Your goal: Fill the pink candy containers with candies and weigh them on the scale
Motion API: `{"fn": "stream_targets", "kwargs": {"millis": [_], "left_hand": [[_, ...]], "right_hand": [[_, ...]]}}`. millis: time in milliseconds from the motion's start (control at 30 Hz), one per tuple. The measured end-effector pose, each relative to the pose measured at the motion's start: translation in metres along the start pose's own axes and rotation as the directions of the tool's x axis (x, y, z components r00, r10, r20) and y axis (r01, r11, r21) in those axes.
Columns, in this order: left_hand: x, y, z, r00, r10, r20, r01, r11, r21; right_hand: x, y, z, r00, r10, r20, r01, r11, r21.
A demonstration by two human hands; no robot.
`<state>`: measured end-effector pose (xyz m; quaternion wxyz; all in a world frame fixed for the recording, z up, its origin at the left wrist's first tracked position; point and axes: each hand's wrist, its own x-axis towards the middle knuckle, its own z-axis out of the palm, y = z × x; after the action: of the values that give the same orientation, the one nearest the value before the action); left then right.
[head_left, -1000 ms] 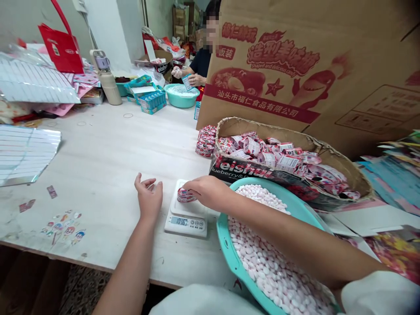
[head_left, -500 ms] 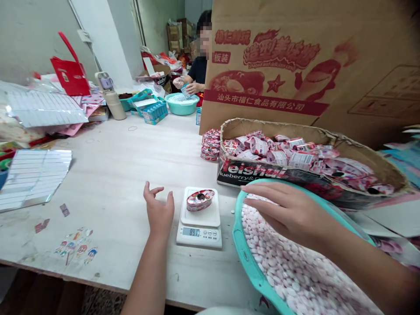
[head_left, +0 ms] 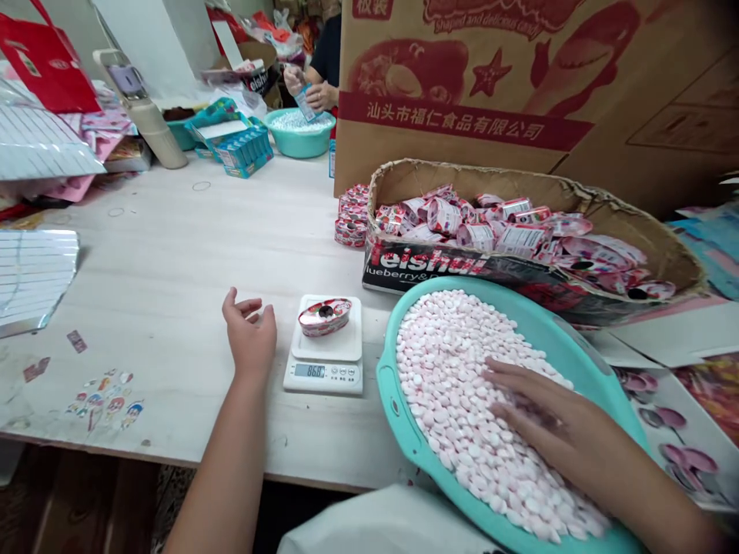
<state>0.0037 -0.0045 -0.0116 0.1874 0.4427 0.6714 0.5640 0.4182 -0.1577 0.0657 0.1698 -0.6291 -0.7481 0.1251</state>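
My left hand [head_left: 249, 331] is raised over the table left of the scale, holding nothing, its fingers loosely bent and the thumb apart. A white digital scale [head_left: 324, 375] reads about 86.8. On its plate sits a small oval red-and-pink candy pack [head_left: 325, 317] with a dark round hole in its top. To the right, my right hand [head_left: 536, 419] is low over the pale pink candies [head_left: 450, 362] in a turquoise basin [head_left: 398, 419]. Its fingers are stretched out at the candies' surface, and the underside of the palm is partly hidden.
Behind the basin stands a cut-down carton [head_left: 416, 265] full of pink wrappers, with stacked packs [head_left: 351, 215] beside it. A large cardboard box [head_left: 462, 138] blocks the back right. Across the table, a co-worker's hands [head_left: 317, 96] hold a blue pack above another basin [head_left: 300, 142].
My right hand has moved from above the basin's far left side down to the candies. The scale reading has dropped from about 89.1 to 86.8. The view has tilted down.
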Motion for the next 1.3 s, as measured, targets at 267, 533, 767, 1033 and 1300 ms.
{"fn": "stream_targets", "kwargs": {"millis": [267, 533, 767, 1033, 1300], "left_hand": [[0.002, 0.002, 0.002, 0.999, 0.015, -0.033, -0.016, 0.999, -0.05], [0.004, 0.006, 0.001, 0.999, -0.024, -0.046, 0.02, 0.997, -0.08], [0.004, 0.006, 0.0, 1.0, 0.004, -0.028, -0.008, 0.99, -0.139], [0.002, 0.011, -0.003, 1.0, -0.008, -0.001, 0.008, 0.992, -0.129], [-0.002, 0.006, -0.009, 1.0, 0.005, -0.011, -0.007, 0.991, -0.134]], "right_hand": [[0.009, -0.009, 0.003, 0.979, -0.004, -0.205, 0.031, 0.991, 0.132], [0.009, -0.017, -0.013, 0.97, -0.031, -0.243, 0.046, 0.997, 0.056], [0.018, -0.027, -0.021, 0.95, -0.107, -0.294, 0.105, 0.994, -0.022], [0.092, -0.087, -0.051, 0.945, -0.325, -0.023, 0.325, 0.936, 0.138], [0.193, -0.145, 0.003, 0.885, -0.439, 0.153, 0.372, 0.866, 0.334]]}}
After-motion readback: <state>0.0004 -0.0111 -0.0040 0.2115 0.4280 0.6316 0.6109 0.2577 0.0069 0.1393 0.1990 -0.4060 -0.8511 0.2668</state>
